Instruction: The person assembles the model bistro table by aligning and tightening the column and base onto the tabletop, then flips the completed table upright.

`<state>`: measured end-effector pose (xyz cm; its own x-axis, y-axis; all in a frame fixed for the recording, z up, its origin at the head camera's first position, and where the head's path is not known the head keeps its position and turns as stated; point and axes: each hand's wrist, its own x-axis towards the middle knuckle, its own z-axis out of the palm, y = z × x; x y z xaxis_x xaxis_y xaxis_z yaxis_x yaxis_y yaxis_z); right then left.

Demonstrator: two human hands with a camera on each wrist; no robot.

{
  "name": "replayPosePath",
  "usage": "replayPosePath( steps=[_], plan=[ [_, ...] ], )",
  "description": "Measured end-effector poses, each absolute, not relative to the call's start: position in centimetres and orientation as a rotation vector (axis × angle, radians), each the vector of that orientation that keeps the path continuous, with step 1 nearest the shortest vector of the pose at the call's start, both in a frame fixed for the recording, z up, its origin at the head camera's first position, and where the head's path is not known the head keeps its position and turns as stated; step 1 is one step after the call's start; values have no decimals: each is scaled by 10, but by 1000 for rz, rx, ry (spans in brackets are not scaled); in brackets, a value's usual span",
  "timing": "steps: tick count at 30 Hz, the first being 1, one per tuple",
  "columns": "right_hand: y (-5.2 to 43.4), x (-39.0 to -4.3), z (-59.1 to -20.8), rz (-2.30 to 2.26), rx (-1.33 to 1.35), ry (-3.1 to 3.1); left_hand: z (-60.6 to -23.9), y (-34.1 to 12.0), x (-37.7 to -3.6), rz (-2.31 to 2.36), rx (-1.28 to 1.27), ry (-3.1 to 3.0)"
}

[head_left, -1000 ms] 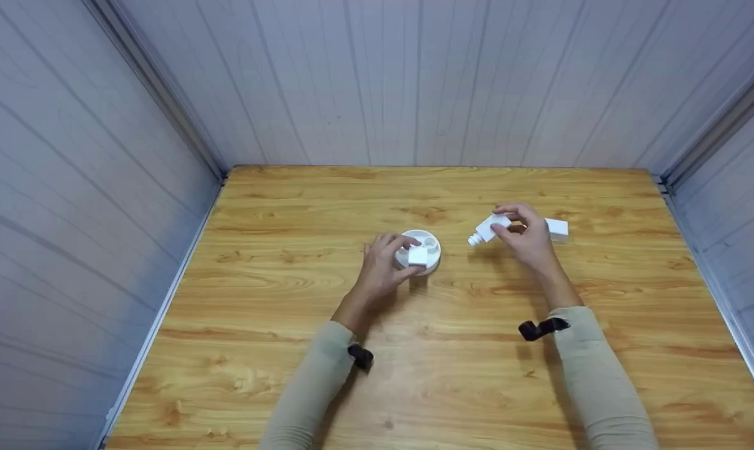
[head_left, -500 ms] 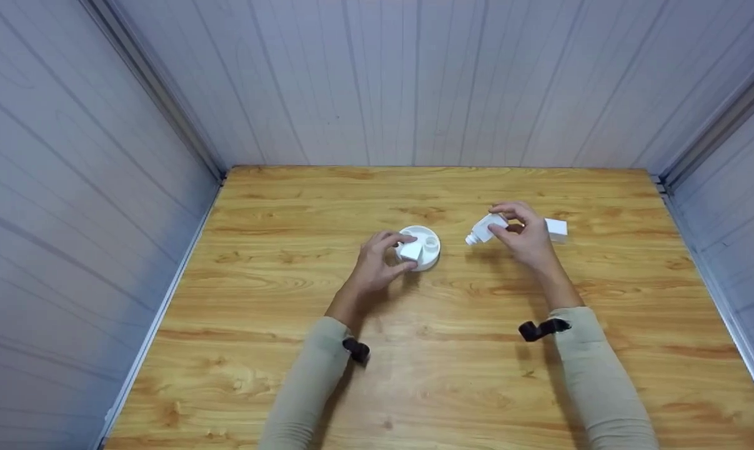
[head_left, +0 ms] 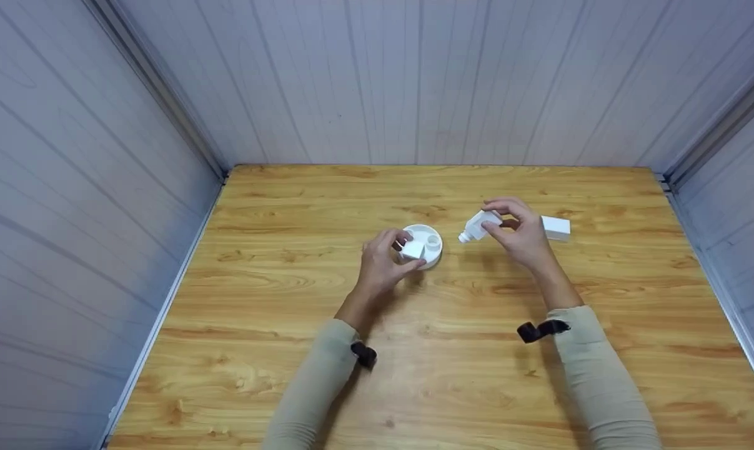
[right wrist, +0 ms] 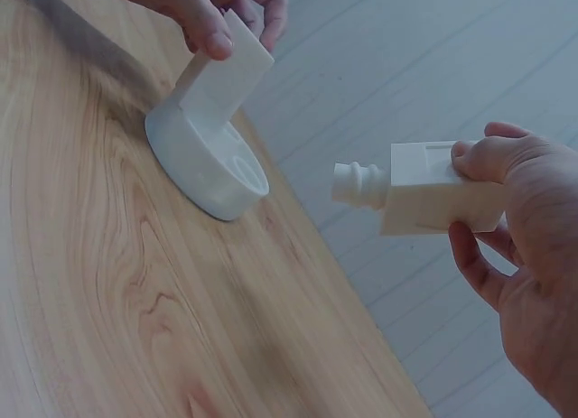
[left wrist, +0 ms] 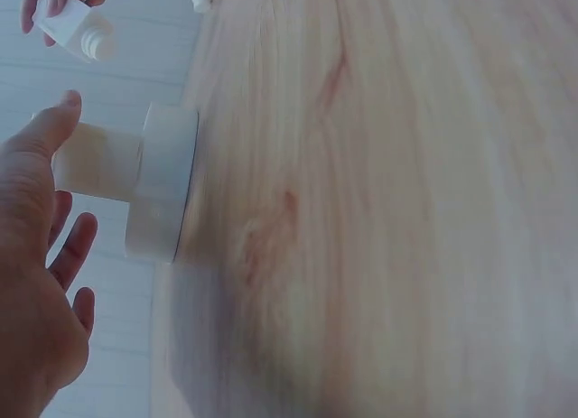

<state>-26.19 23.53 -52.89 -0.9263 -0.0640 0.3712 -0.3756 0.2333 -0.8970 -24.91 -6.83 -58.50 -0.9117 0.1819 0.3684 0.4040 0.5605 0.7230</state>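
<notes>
Near the middle of the wooden tabletop (head_left: 451, 350) rests a round white plastic base with recessed sockets (head_left: 428, 245), seen edge-on in the left wrist view (left wrist: 163, 183). A small white rectangular block (head_left: 412, 250) stands tilted in one socket of this base; the right wrist view shows it leaning as a flat slab (right wrist: 226, 75). How deep it sits in the socket is hidden by the base wall. A second, round socket (right wrist: 242, 172) beside it holds nothing. The left hand (head_left: 381, 265) pinches the block between curled thumb and fingers (right wrist: 212, 34); in the left wrist view the hand is cut off by the frame edge and the block is blurred. The right hand (head_left: 519, 234) is raised above the tabletop, to the right of the base and apart from it, its thumb and fingers (right wrist: 488, 156) curled round a white angular plastic piece with a ribbed round nozzle (right wrist: 424, 197), whose nozzle points toward the base. The far end of this piece is covered by the hand. Another white rectangular block (head_left: 555, 227) lies on the tabletop just beyond the right hand; whether the two touch cannot be told. Pale panelled walls (head_left: 377, 81) enclose the tabletop on three sides.
</notes>
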Motion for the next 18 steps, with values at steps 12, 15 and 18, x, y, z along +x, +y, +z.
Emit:
replayPosePath(
  steps=[12, 15, 18],
  plan=[
    [228, -257, -524, 1713, 504, -2277, -588, -84, -260, -1661, -497, -2440],
    [225, -257, -522, 1698, 528, -2272, -588, -87, -263, -1691, -496, -2448],
    [222, -256, -521, 1680, 551, -2279, -589, -88, -264, -1680, -496, -2466]
  ],
)
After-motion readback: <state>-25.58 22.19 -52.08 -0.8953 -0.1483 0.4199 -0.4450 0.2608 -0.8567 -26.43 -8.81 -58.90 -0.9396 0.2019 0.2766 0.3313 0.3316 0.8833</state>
